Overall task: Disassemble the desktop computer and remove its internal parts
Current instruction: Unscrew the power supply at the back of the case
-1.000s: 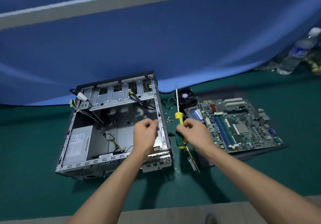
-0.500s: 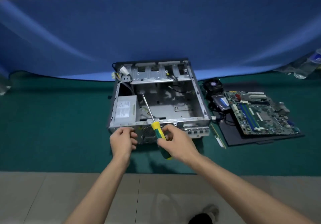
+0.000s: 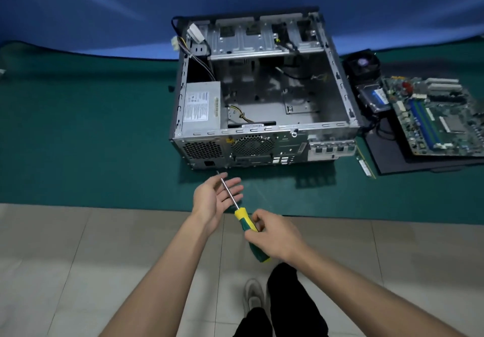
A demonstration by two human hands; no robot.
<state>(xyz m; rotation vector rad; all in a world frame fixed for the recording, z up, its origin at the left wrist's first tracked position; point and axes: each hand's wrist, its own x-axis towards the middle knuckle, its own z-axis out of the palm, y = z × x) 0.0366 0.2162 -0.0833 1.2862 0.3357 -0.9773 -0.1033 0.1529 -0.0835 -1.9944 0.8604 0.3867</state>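
One view here, head cam looking down. One computer case (image 3: 264, 93) lies on its side on the green mat (image 3: 78, 140), lid off, open face up. Inside it: one grey power supply (image 3: 200, 106) in the near-left corner, a few loose cables (image 3: 242, 115), and one drive cage (image 3: 251, 39) along the far wall. Right of the case, on one black panel (image 3: 392, 153), sit one motherboard (image 3: 434, 114), one drive (image 3: 373, 97) and one cooler fan (image 3: 362, 64). One screwdriver (image 3: 246, 221), yellow-green handle, is gripped by the right hand (image 3: 275, 237). The left hand (image 3: 214, 198) is spread wide, palm up, with the shaft crossing its fingers. Both hands hover just in front of the case, over the mat edge and the tiled floor (image 3: 65, 258).
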